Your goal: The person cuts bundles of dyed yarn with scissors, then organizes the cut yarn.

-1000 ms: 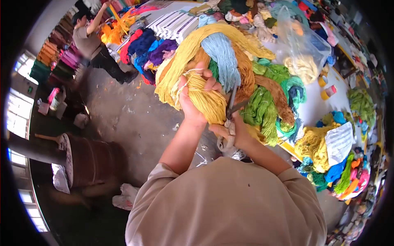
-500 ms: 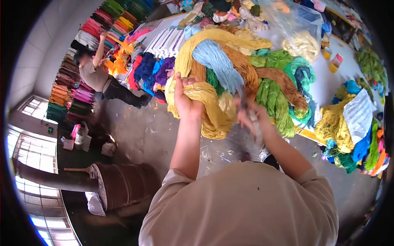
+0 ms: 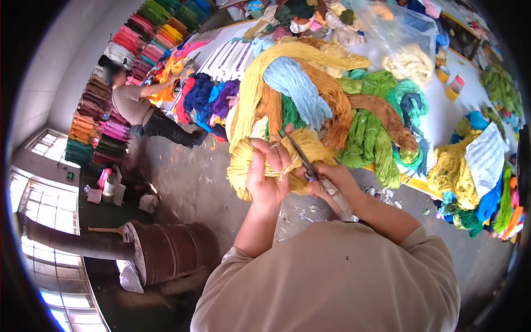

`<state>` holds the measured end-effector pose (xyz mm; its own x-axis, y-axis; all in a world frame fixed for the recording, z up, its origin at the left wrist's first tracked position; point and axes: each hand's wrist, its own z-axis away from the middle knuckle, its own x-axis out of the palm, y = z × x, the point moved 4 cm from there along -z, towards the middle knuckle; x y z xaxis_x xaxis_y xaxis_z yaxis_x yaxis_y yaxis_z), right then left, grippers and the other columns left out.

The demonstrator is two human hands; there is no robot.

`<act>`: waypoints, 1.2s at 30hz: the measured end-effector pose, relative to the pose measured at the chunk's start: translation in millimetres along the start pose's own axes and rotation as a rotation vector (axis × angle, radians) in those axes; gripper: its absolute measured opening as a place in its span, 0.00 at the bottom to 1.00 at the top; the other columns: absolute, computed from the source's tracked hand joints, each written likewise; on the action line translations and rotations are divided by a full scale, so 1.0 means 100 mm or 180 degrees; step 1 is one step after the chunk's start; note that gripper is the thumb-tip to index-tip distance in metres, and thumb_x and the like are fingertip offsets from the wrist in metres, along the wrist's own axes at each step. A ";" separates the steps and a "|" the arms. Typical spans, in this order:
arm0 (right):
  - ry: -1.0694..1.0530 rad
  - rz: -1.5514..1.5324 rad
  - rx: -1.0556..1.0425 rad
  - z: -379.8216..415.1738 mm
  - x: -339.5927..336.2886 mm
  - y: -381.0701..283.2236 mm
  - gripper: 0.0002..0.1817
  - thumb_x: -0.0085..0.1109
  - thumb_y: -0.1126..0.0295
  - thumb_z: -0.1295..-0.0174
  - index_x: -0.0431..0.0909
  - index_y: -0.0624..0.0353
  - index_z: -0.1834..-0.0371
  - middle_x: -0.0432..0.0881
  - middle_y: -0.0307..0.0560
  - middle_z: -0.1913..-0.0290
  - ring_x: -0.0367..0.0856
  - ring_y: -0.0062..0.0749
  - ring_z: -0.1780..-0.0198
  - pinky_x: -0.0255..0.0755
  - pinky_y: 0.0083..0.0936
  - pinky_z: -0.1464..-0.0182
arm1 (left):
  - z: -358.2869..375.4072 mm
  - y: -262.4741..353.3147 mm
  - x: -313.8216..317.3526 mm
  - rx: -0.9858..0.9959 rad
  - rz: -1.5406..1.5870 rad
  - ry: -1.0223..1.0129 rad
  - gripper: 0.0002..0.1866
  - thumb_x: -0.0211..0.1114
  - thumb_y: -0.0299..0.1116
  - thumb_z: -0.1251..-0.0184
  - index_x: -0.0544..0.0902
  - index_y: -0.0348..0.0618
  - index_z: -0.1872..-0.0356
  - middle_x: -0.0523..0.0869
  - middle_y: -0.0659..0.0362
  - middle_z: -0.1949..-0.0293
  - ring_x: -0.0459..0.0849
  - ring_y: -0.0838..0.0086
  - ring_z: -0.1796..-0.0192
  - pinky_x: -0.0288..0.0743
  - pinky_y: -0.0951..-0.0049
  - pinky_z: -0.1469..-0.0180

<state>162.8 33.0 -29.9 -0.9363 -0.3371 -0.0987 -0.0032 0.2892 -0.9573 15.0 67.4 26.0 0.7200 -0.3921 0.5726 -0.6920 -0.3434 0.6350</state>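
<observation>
Held a yellow skein in a curled left hand, in the air off the near edge of the worktop; gripped scissors in a closed right hand, laid close against the yarn. Seemed to be lining up a cut; probably called next for blades kept clear of the left hand. Showed light blue yarn and green yarn beyond, draped towards that edge

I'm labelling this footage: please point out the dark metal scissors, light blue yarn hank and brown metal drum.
Dark metal scissors [image 3: 304,159]: head view, blade.
Light blue yarn hank [image 3: 300,91]: head view, middle strands.
Brown metal drum [image 3: 180,252]: head view, curved side.
</observation>
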 end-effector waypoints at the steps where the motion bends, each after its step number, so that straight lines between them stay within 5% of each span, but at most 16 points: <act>1: -0.0018 -0.0005 0.0014 0.01 0.00 -0.07 0.23 0.63 0.50 0.32 0.81 0.59 0.49 0.76 0.32 0.76 0.71 0.15 0.74 0.68 0.19 0.71 | 0.00 0.02 -0.03 -0.0024 0.0073 -0.0054 0.14 0.51 0.47 0.20 0.71 0.47 0.58 0.72 0.68 0.79 0.75 0.76 0.72 0.52 0.41 0.24; 3: -0.0376 -0.0860 0.0808 0.06 0.02 -0.13 0.22 0.63 0.50 0.31 0.81 0.59 0.49 0.76 0.34 0.76 0.73 0.16 0.75 0.69 0.18 0.70 | 0.03 0.04 -0.05 -0.0101 -0.0026 -0.0001 0.14 0.51 0.47 0.20 0.71 0.47 0.58 0.71 0.69 0.80 0.74 0.76 0.73 0.56 0.43 0.25; 5: -0.0385 -0.0356 0.0420 0.01 0.02 0.02 0.21 0.63 0.51 0.31 0.81 0.59 0.49 0.76 0.35 0.77 0.74 0.16 0.75 0.69 0.18 0.70 | 0.09 0.02 -0.10 -0.0181 -0.0108 0.0036 0.14 0.51 0.48 0.20 0.71 0.48 0.58 0.69 0.69 0.81 0.72 0.77 0.73 0.60 0.44 0.27; 7: -0.0385 0.0153 0.0036 0.01 0.02 0.09 0.21 0.62 0.52 0.30 0.80 0.60 0.50 0.77 0.35 0.77 0.75 0.16 0.74 0.70 0.18 0.70 | 0.22 -0.07 -0.18 -0.0474 0.0112 0.0068 0.17 0.54 0.49 0.21 0.71 0.45 0.59 0.72 0.66 0.80 0.75 0.75 0.71 0.76 0.64 0.51; 8: -0.0352 0.0134 0.0094 0.02 0.04 0.09 0.21 0.61 0.51 0.30 0.80 0.60 0.50 0.77 0.35 0.77 0.75 0.15 0.74 0.70 0.18 0.70 | 0.24 -0.05 -0.14 -0.0423 -0.0174 0.0219 0.18 0.54 0.50 0.21 0.71 0.44 0.59 0.73 0.65 0.79 0.75 0.74 0.70 0.71 0.73 0.63; 10: -0.0323 0.0139 0.0144 0.05 0.05 0.06 0.22 0.59 0.51 0.29 0.79 0.61 0.50 0.77 0.35 0.77 0.76 0.15 0.74 0.70 0.18 0.70 | 0.21 -0.05 -0.19 -0.0495 -0.0112 0.0268 0.18 0.54 0.51 0.21 0.71 0.44 0.59 0.73 0.65 0.78 0.76 0.74 0.70 0.72 0.72 0.62; 13: -0.0739 -0.1040 0.1562 0.25 0.13 -0.01 0.25 0.54 0.47 0.27 0.78 0.62 0.51 0.78 0.35 0.75 0.74 0.16 0.74 0.69 0.18 0.70 | 0.17 -0.01 -0.21 -0.0578 -0.0174 0.0287 0.20 0.54 0.53 0.22 0.70 0.44 0.60 0.73 0.64 0.77 0.77 0.73 0.68 0.74 0.69 0.55; 16: -0.0633 -0.1126 0.1270 0.25 0.14 0.08 0.25 0.53 0.47 0.26 0.77 0.62 0.53 0.78 0.36 0.75 0.74 0.16 0.74 0.69 0.19 0.68 | 0.26 -0.07 -0.24 -0.0707 -0.0523 0.0141 0.21 0.54 0.54 0.23 0.70 0.44 0.61 0.76 0.64 0.77 0.79 0.73 0.66 0.68 0.55 0.32; 18: -0.0543 -0.1060 0.0827 0.23 0.16 0.16 0.25 0.51 0.46 0.25 0.77 0.61 0.54 0.78 0.37 0.75 0.74 0.16 0.73 0.69 0.18 0.67 | 0.37 -0.13 -0.17 -0.0878 -0.0306 -0.0163 0.22 0.54 0.55 0.24 0.71 0.44 0.61 0.76 0.64 0.78 0.79 0.73 0.69 0.63 0.50 0.28; 24: -0.0695 -0.1352 0.1619 0.32 0.20 0.04 0.20 0.54 0.50 0.26 0.78 0.59 0.57 0.78 0.36 0.76 0.75 0.17 0.76 0.68 0.18 0.73 | 0.21 -0.02 -0.32 -0.0814 -0.0565 0.0503 0.23 0.51 0.57 0.23 0.72 0.45 0.61 0.77 0.63 0.73 0.81 0.73 0.65 0.61 0.52 0.26; 28: -0.0469 -0.1160 0.1053 0.27 0.20 0.27 0.22 0.54 0.48 0.26 0.78 0.58 0.57 0.77 0.35 0.77 0.74 0.17 0.76 0.67 0.19 0.74 | 0.39 -0.15 -0.26 -0.0942 -0.0581 -0.0397 0.22 0.55 0.55 0.24 0.73 0.44 0.62 0.75 0.64 0.79 0.81 0.74 0.68 0.65 0.52 0.28; 34: -0.0785 -0.1308 0.1770 0.35 0.26 0.17 0.21 0.56 0.48 0.27 0.79 0.58 0.61 0.77 0.35 0.78 0.73 0.18 0.77 0.67 0.20 0.74 | 0.22 0.00 -0.44 -0.0982 -0.0491 0.0179 0.23 0.53 0.57 0.23 0.71 0.44 0.63 0.76 0.66 0.75 0.80 0.74 0.67 0.63 0.52 0.27; 36: -0.0540 -0.1364 0.1491 0.33 0.28 0.20 0.21 0.57 0.48 0.28 0.80 0.57 0.62 0.76 0.35 0.79 0.74 0.18 0.77 0.68 0.21 0.75 | 0.33 -0.07 -0.44 -0.0903 -0.0762 -0.0405 0.24 0.53 0.58 0.24 0.71 0.45 0.63 0.77 0.65 0.75 0.81 0.74 0.67 0.70 0.56 0.32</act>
<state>148.2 0.1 -60.2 -0.8176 -0.4834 0.3127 -0.1743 -0.3099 -0.9346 -13.7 59.5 -20.8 0.8347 -0.4385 0.3333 -0.4505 -0.1953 0.8712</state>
